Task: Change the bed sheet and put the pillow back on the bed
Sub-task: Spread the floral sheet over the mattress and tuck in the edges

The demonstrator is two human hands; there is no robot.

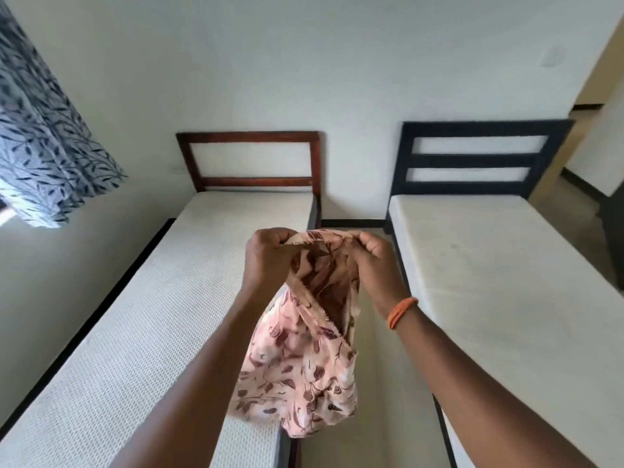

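Two bare hands are raised at centre frame, over the gap between two single beds; the left hand [266,256] and the right hand [374,261] each pinch the top hem of one pink cotton sheet with a maroon leaf print [304,359], fingers curled closed on the fabric, knuckles near each other; the sheet hangs bunched below the hands and its lower folds overlap the near right edge of the left mattress. One orange thread band [401,312] circles the right wrist.

Two mattresses are in view, both uncovered; the white textured mattress on the left [141,319] lies on a bed with a red-brown wooden headboard [250,162], its left edge just beside the white wall [60,265]; the plain cream mattress on the right [506,285] lies on a bed with a black slatted headboard [479,160]. Both headboards stand against the far wall. A narrow strip of pale floor [381,383] runs between the two beds, open from near to far. One blue-grey leaf-patterned curtain [44,146] hangs at the far left. More floor lies open to the right of the right bed, at the far right.
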